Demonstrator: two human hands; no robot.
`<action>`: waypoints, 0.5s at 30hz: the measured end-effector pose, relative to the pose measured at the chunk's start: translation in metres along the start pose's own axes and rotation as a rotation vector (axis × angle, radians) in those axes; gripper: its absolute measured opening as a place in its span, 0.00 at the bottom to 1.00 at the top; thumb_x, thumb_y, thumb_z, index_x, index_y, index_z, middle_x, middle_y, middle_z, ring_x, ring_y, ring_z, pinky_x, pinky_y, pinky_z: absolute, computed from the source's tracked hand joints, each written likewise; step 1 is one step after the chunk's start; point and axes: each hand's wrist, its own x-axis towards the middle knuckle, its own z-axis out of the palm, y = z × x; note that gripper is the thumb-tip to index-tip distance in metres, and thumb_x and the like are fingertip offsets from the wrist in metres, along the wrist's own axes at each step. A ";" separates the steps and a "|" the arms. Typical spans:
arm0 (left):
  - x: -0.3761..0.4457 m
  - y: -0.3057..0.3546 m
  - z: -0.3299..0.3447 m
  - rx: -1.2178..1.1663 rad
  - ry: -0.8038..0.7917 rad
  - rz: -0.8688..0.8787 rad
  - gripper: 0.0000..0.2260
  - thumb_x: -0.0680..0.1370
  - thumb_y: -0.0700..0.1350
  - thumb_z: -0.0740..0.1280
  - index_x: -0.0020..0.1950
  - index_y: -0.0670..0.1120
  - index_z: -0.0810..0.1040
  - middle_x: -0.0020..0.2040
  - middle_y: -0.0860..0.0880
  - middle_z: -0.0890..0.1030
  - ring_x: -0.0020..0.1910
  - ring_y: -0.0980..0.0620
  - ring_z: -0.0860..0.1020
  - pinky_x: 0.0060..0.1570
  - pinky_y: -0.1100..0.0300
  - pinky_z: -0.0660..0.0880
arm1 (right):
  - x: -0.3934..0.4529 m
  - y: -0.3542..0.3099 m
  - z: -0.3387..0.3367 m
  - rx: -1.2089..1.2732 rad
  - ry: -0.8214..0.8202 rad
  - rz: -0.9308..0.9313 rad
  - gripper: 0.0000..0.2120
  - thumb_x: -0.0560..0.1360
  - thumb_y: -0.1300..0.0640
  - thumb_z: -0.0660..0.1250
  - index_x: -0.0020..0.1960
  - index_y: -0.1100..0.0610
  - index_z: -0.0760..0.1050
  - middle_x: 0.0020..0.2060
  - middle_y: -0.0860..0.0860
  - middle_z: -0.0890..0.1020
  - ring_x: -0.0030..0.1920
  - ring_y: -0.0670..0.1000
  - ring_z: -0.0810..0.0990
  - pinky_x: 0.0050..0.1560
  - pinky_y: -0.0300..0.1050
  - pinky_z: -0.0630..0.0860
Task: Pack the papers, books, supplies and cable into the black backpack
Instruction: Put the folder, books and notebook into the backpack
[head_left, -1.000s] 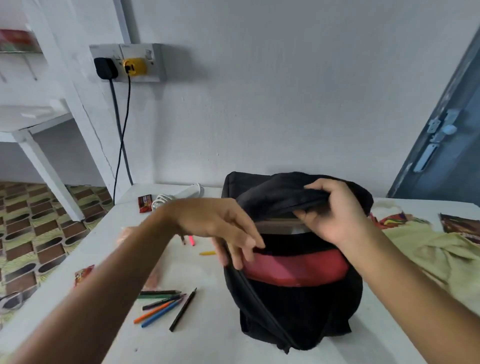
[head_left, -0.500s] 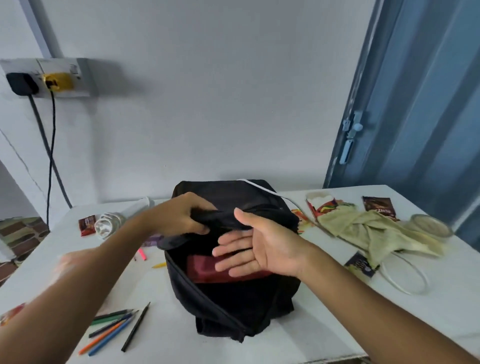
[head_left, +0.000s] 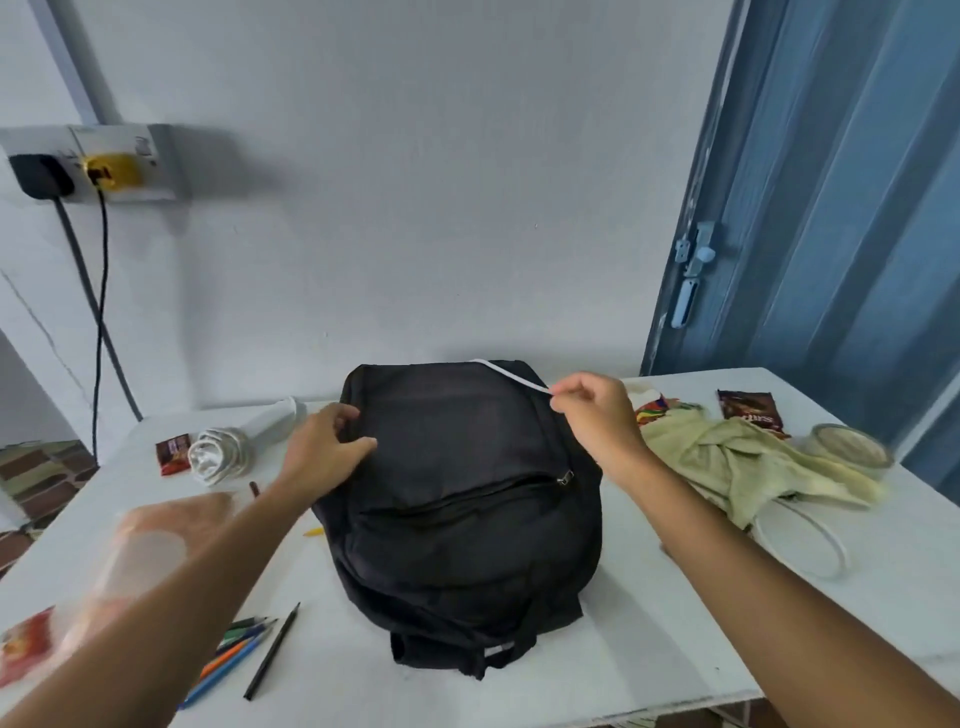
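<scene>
The black backpack (head_left: 462, 499) lies flat in the middle of the white table (head_left: 675, 649), its flap down over the opening. My left hand (head_left: 322, 452) rests on the backpack's upper left edge, fingers lightly curled on the fabric. My right hand (head_left: 592, 415) pinches a thin white cable (head_left: 511, 375) that runs across the backpack's top right corner. More of the white cable (head_left: 810, 551) loops on the table at the right. Several coloured pencils (head_left: 244, 654) lie at the front left. The red item seen earlier inside the backpack is hidden.
A coiled white bulb (head_left: 218, 457) and a red wrapper (head_left: 174, 454) lie at the back left. A yellowish cloth (head_left: 737, 467), snack packets (head_left: 750, 410) and a round lidded container (head_left: 849, 449) sit at the right. A clear plastic cup (head_left: 140, 551) stands blurred at the left. A blue door (head_left: 831, 208) is at the right.
The backpack's flap has come down over the red item, closing the opening. My right hand moved from over the opening to the top right corner and pinched the white cable.
</scene>
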 end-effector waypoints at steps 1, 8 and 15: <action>0.001 -0.007 0.004 -0.002 -0.025 -0.081 0.23 0.71 0.48 0.74 0.64 0.47 0.72 0.57 0.47 0.75 0.58 0.45 0.75 0.60 0.49 0.72 | 0.010 0.013 0.001 -0.091 0.027 0.035 0.06 0.72 0.63 0.66 0.48 0.58 0.79 0.42 0.51 0.81 0.46 0.51 0.78 0.41 0.38 0.72; 0.000 -0.015 0.015 -0.477 -0.136 -0.507 0.41 0.67 0.54 0.77 0.70 0.38 0.61 0.59 0.46 0.73 0.55 0.44 0.76 0.52 0.51 0.76 | 0.040 0.066 0.012 -0.184 -0.056 0.329 0.22 0.73 0.48 0.70 0.53 0.66 0.73 0.49 0.60 0.79 0.53 0.58 0.77 0.48 0.47 0.70; 0.018 -0.021 0.010 -0.584 -0.309 -0.622 0.32 0.63 0.45 0.81 0.63 0.37 0.74 0.56 0.41 0.81 0.53 0.41 0.80 0.56 0.46 0.78 | 0.063 0.075 0.023 0.022 -0.339 0.478 0.18 0.68 0.48 0.76 0.53 0.55 0.78 0.46 0.49 0.83 0.46 0.50 0.81 0.41 0.43 0.76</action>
